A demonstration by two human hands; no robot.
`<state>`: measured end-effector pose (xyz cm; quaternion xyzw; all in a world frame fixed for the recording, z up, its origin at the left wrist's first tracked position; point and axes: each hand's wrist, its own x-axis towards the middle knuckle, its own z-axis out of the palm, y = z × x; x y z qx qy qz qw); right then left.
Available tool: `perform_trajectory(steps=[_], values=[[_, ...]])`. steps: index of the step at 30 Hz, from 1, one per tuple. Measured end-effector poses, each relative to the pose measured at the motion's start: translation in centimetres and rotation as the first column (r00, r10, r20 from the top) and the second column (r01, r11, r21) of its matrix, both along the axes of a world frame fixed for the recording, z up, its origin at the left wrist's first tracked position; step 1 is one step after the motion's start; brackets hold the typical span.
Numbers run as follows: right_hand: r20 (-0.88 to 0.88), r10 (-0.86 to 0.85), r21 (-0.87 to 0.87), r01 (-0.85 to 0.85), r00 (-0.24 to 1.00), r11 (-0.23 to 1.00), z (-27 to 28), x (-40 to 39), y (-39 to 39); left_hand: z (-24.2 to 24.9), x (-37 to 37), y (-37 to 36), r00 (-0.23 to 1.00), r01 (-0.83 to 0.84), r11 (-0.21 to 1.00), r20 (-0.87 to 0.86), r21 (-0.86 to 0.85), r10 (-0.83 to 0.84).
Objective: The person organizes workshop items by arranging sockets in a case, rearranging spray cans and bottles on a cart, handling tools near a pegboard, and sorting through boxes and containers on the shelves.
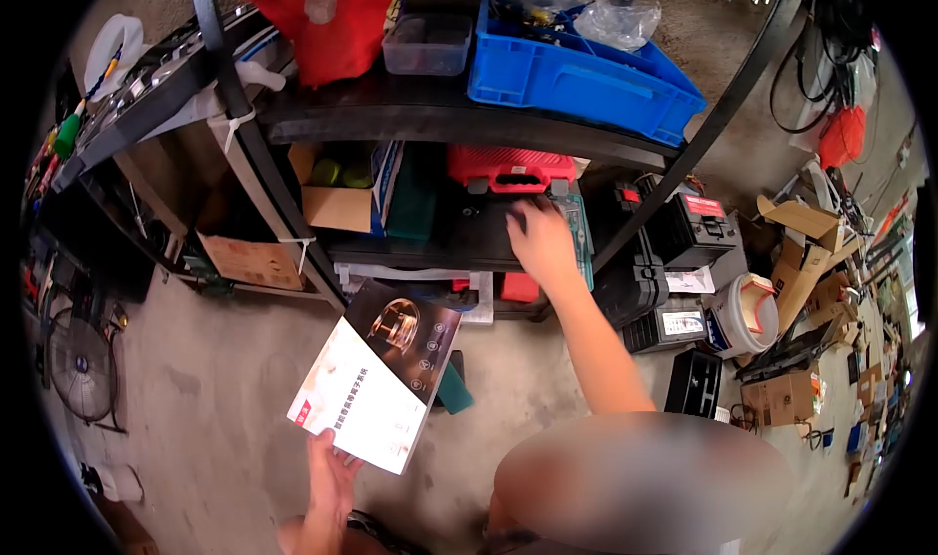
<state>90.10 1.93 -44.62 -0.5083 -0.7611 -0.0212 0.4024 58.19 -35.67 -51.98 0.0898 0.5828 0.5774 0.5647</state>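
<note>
My left hand (334, 475) grips the lower edge of a flat printed box (376, 374). The box is white on one side and dark brown on the other, with Chinese text and a picture of a glass-like device. It is held tilted above the floor. My right hand (537, 234) reaches over the black lower shelf (454, 244), fingers apart and nothing seen in them. Just beyond that hand is a red plastic tool case (513, 167) with a handle. Small dark bits (471, 212) lie on the shelf to its left. A teal case (575, 225) lies at its right.
Above, the top shelf carries a blue crate (586, 76), a clear tub (427, 45) and a red bag (327, 27). An open carton (337, 208) stands at the shelf's left. Batteries (694, 228) and a white bucket (747, 311) are at right, a fan (81, 364) at left.
</note>
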Motion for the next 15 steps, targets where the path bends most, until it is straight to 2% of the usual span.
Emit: perform_trajectory(steps=[2, 3, 5, 7, 8, 9, 11, 12, 15], values=[[0.22, 0.008, 0.075, -0.025, 0.976, 0.997, -3.9, -0.2, 8.2, 0.3, 0.6, -0.7, 0.999, -0.016, 1.0, -0.045, -0.015, 0.015], [0.322, -0.037, 0.023, 0.032, 0.946, 0.999, -5.0, 0.0, 10.5, 0.4, 0.7, -1.2, 0.998, -0.026, 0.999, -0.061, -0.019, 0.025], [0.379, -0.145, 0.064, 0.13, 0.914, 0.989, -6.7, -0.3, 12.7, 1.3, 0.9, -1.7, 0.994, -0.043, 0.999, -0.1, -0.025, 0.041], [0.37, -0.121, 0.029, 0.119, 0.921, 0.992, -7.4, -0.8, 13.7, 2.7, 1.7, -2.0, 0.993, -0.046, 0.998, -0.106, 0.037, 0.05], [0.335, -0.133, 0.096, 0.107, 0.933, 0.99, -8.0, -1.1, 14.1, 2.8, 1.5, -2.3, 0.996, -0.032, 0.999, -0.087, 0.036, 0.035], [0.328, -0.126, 0.088, 0.103, 0.936, 0.991, -8.0, -1.9, 14.3, 2.9, 1.3, -2.4, 0.995, -0.036, 0.999, -0.095, 0.028, 0.039], [0.324, -0.16, 0.078, 0.142, 0.933, 0.987, -7.6, -3.0, 14.5, 3.0, 1.3, -2.4, 0.995, -0.027, 0.998, -0.091, 0.055, 0.032], [0.318, -0.155, 0.008, 0.161, 0.935, 0.987, -7.6, -3.4, 14.7, 3.0, 1.4, -2.4, 0.995, -0.026, 0.999, -0.094, 0.048, 0.03], [0.323, -0.221, 0.021, 0.227, 0.92, 0.974, -8.1, -4.2, 14.7, 2.9, 1.1, -2.4, 0.995, -0.028, 0.998, -0.094, 0.062, 0.034]])
